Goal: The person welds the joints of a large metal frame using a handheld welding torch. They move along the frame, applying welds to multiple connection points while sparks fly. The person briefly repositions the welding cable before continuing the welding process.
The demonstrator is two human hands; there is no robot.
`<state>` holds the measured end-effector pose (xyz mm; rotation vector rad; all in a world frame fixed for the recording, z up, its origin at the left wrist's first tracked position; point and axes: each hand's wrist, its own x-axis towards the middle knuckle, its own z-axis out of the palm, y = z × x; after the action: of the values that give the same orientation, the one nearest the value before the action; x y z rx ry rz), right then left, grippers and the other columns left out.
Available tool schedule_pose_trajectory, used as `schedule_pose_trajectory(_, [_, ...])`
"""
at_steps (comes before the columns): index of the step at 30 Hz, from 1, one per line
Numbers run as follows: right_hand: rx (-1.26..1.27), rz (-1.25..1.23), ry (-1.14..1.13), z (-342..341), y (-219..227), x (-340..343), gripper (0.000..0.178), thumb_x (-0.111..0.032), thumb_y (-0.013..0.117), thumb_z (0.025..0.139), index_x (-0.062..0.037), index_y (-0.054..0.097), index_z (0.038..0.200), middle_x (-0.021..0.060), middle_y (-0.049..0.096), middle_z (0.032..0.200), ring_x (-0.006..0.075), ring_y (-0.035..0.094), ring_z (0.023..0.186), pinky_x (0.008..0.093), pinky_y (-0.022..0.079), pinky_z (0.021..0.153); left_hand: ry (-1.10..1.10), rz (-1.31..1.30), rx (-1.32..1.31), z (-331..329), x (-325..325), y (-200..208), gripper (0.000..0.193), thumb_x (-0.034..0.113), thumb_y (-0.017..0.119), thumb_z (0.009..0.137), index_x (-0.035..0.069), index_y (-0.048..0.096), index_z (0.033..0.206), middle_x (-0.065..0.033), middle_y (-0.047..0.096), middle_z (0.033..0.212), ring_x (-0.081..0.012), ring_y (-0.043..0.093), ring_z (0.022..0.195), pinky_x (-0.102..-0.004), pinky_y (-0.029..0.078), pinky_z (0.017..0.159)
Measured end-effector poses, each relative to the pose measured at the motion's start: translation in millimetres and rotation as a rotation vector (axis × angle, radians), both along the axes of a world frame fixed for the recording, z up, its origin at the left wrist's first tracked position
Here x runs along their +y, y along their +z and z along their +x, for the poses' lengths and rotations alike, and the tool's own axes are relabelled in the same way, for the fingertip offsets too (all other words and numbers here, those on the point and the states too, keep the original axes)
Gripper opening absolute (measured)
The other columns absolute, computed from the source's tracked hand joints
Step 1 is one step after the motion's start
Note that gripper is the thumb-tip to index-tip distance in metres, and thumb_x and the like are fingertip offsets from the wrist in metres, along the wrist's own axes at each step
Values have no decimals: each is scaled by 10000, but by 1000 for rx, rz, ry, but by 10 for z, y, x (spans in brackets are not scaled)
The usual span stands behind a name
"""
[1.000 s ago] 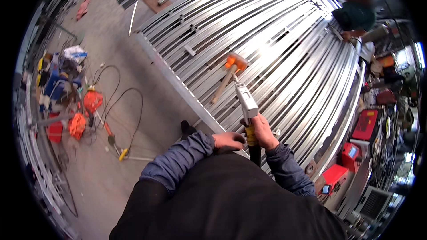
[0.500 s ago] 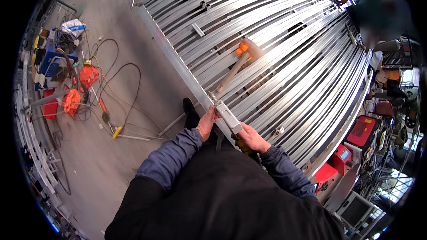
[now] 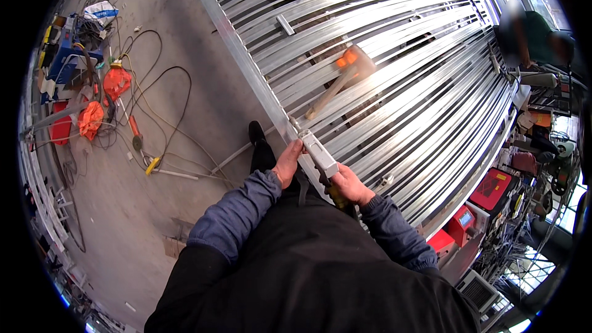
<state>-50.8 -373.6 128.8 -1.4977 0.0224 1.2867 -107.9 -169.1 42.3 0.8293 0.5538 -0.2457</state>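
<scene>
A silver, box-shaped metal piece (image 3: pixel 319 154) lies slantwise at the near corner of a large grid of metal bars (image 3: pixel 394 111). My left hand (image 3: pixel 288 163) pinches its upper end, beside the frame's edge. Around its lower end my right hand (image 3: pixel 350 185) is closed, with its fingers partly hidden. A dark and yellowish thing (image 3: pixel 336 197) shows beneath the right hand; its kind is unclear. Just beyond the metal piece, a mallet (image 3: pixel 330 94) with a wooden handle and orange marks on its pale head rests on the bars.
Cables (image 3: pixel 179 117), orange bags (image 3: pixel 91 118) and a blue machine (image 3: pixel 66 55) are on the floor at left. Short tube pieces (image 3: pixel 285 24) lie on the bars. Another person (image 3: pixel 533 37) is at the far right. Red equipment (image 3: pixel 459 225) stands along the right side.
The view has shifted slightly, while both hands keep their hold on the metal piece. The other person's hand, earlier over the far bars, has drawn back. The mallet still lies on the bars.
</scene>
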Motion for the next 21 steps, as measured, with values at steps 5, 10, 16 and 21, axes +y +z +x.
schedule_pose_trajectory(5, [57, 9, -14, 24, 19, 18, 443, -305, 517, 1094, -26, 543, 1437, 26, 650, 1190, 120, 578, 1089, 303, 488, 959, 11, -21, 23, -22, -22, -135, 596, 633, 509, 1034, 89, 619, 1252, 1, 619, 1146, -133, 546, 1122, -322, 397, 1051])
schedule_pose_trajectory(10, [99, -23, -34, 38, 62, 26, 428, -290, 523, 1092, -26, 556, 1426, 27, 653, 1188, 109, 575, 1084, 291, 494, 938, 33, -49, 5, -5, -32, -44, 576, 618, 515, 1039, 94, 621, 1251, 9, 620, 1139, -128, 549, 1107, -316, 402, 1043])
schedule_pose_trajectory(16, [39, -28, -22, 37, 67, 71, 402, -282, 507, 1098, -24, 578, 1397, 16, 652, 1136, 95, 573, 1020, 278, 493, 906, 14, -28, 24, -43, -15, -187, 663, 653, 513, 1022, 77, 596, 1339, -5, 616, 1264, -144, 539, 1207, -345, 366, 1107])
schedule_pose_trajectory(21, [68, -2, -16, 35, 14, 44, 406, -286, 501, 1100, -26, 573, 1404, 1, 645, 1123, 90, 562, 1011, 268, 485, 901, -13, -44, 11, -50, -4, -198, 736, 679, 510, 1009, 63, 568, 1408, -19, 609, 1358, -158, 526, 1286, -362, 332, 1154])
